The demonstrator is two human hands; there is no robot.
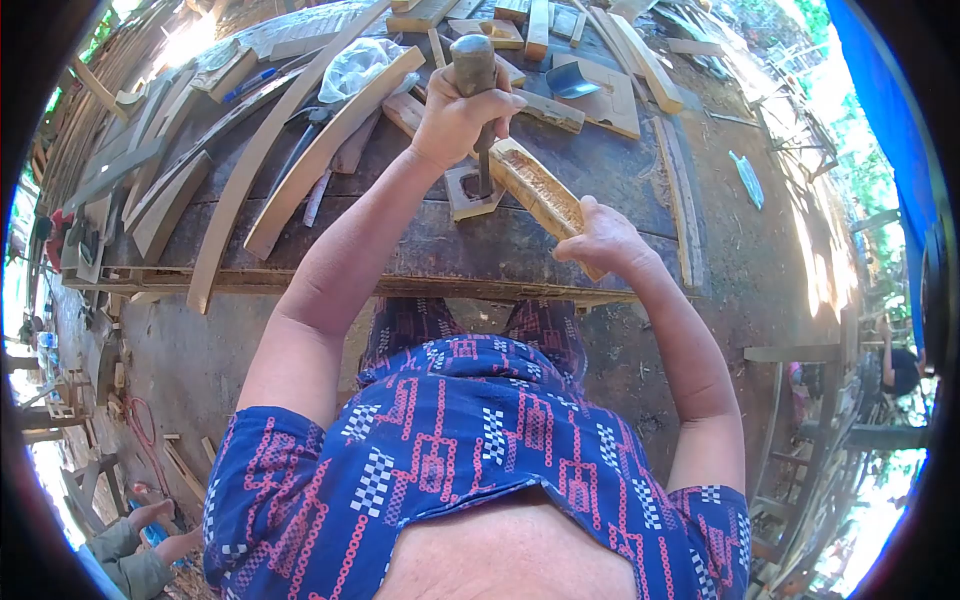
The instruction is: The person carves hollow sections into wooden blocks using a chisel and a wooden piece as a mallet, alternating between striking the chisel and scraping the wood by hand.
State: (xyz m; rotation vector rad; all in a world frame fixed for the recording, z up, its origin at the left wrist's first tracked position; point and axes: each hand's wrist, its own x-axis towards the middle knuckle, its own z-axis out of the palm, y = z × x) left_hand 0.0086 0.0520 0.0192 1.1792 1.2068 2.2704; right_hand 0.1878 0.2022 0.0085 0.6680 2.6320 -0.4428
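My left hand (465, 115) is wrapped around the handle of an upright chisel (485, 170). The chisel's blade points down into a dark hollow in a small light wooden block (472, 205) on the workbench. My right hand (607, 238) grips the near end of a long wooden bat (540, 188), whose upper face is rough and worn. The bat slants up and left, its far end close beside the chisel. Whether the two touch, I cannot tell.
Long curved wooden pieces (335, 150) lie across the left of the workbench (400, 245). A clear plastic bag (355, 70), a bent dark metal sheet (572, 82) and several offcuts lie farther back. A narrow board (680, 200) lies along the right edge. Another person's feet (165, 530) show at lower left.
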